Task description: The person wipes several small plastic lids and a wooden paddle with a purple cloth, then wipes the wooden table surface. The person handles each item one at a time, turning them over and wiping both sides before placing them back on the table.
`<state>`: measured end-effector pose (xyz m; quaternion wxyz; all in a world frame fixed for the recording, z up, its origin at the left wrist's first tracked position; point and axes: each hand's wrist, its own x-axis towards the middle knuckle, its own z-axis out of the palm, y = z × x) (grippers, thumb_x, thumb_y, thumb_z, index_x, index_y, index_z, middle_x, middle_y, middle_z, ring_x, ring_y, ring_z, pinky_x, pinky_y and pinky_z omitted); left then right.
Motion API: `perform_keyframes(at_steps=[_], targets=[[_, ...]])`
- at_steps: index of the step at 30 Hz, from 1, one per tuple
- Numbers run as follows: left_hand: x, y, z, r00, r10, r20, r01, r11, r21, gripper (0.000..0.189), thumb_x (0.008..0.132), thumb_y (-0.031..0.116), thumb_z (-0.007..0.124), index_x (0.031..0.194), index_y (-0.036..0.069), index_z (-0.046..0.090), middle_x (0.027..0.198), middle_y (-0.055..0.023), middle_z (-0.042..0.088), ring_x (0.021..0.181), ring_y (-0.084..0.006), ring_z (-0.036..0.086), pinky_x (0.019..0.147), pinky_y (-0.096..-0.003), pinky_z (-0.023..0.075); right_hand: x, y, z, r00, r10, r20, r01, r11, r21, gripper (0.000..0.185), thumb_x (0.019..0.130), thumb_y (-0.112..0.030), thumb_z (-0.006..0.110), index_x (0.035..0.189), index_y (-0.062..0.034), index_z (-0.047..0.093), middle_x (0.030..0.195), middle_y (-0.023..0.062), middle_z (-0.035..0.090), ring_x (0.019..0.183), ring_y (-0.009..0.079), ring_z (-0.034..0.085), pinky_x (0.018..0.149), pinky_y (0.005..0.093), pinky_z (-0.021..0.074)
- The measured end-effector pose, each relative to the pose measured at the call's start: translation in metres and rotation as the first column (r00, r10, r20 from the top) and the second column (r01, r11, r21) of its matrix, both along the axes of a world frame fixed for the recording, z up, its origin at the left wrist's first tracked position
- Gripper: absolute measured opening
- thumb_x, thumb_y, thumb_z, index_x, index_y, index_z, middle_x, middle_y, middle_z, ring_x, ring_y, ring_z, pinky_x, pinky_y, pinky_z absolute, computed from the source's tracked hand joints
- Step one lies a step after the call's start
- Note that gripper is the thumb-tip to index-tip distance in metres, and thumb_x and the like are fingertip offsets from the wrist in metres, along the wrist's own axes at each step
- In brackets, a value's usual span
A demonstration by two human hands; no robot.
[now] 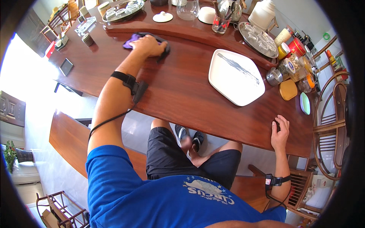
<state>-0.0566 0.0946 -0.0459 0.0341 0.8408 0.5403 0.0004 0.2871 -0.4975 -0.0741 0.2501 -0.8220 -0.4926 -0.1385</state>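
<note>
My left hand [148, 45] presses down on a purple and black cloth [127, 43] on the dark red wooden table [182, 85], its fingers spread over the cloth. Much of the cloth lies hidden beneath that hand. Near the table's front right edge rests my right hand [279, 136], with nothing seen in it and its thumb apart from the fingers. Between the two hands, closer to the back, a white squarish plate [231, 85] with a grey brushed pattern lies flat.
Behind a raised wooden ledge [185, 38] stand a round tray of glass cups [121, 17] and a glass of utensils [221, 25]. Jars [286, 67], a metal cup [274, 77] and a yellow-brown lid [288, 90] crowd the right. A phone-like device [66, 67] lies at the left edge.
</note>
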Motion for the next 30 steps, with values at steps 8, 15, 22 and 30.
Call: perform_keyframes(at_steps=[8,15,22,30], targets=[[-0.104,0.174,-0.043,0.976,0.159,-0.15,-0.161,0.987,-0.002,0.092,0.105,0.085,0.038,0.171,0.021,0.041,0.169,-0.0375,0.037,0.154,-0.062,0.035,0.125,-0.0726,0.0274,-0.005,0.004,0.007,1.0,-0.006,-0.016,0.006,1.0,-0.014,0.02,0.1,-0.005,0.073,0.118,0.0043,0.072,0.133,0.0198,0.072,0.12,0.0393,0.065,0.108,0.0473,0.0515],[-0.109,0.19,-0.058,0.922,0.034,-0.387,-0.02,0.999,0.041,0.061,0.113,0.067,0.041,0.171,0.062,0.024,0.18,-0.0335,0.021,0.16,-0.0721,0.013,0.12,-0.0899,0.0156,-0.012,0.01,0.011,0.999,-0.033,0.002,0.033,0.998,-0.056,0.021,0.1,-0.003,0.07,0.12,0.0052,0.071,0.134,0.0201,0.069,0.122,0.0401,0.063,0.108,0.0477,0.0509],[-0.036,0.094,-0.047,0.877,-0.236,-0.418,0.301,0.949,0.095,0.056,0.112,0.062,0.047,0.167,0.062,0.034,0.164,-0.0463,0.038,0.149,-0.0768,0.032,0.108,-0.0946,0.0256,-0.011,0.012,0.009,0.999,0.002,0.047,-0.001,1.0,-0.03,0.021,0.1,-0.003,0.069,0.12,0.0056,0.071,0.132,0.0209,0.069,0.12,0.0407,0.064,0.107,0.0481,0.051],[0.073,-0.075,-0.033,0.785,-0.619,0.039,0.604,0.777,0.18,0.078,0.109,0.049,0.053,0.169,0.001,0.04,0.167,-0.0349,0.044,0.155,-0.0566,0.039,0.127,-0.0755,0.0246,-0.006,0.005,0.005,0.999,0.006,0.041,-0.005,1.0,-0.008,0.021,0.101,-0.005,0.071,0.119,0.0045,0.072,0.131,0.0196,0.07,0.119,0.0397,0.064,0.106,0.0477,0.0515]])
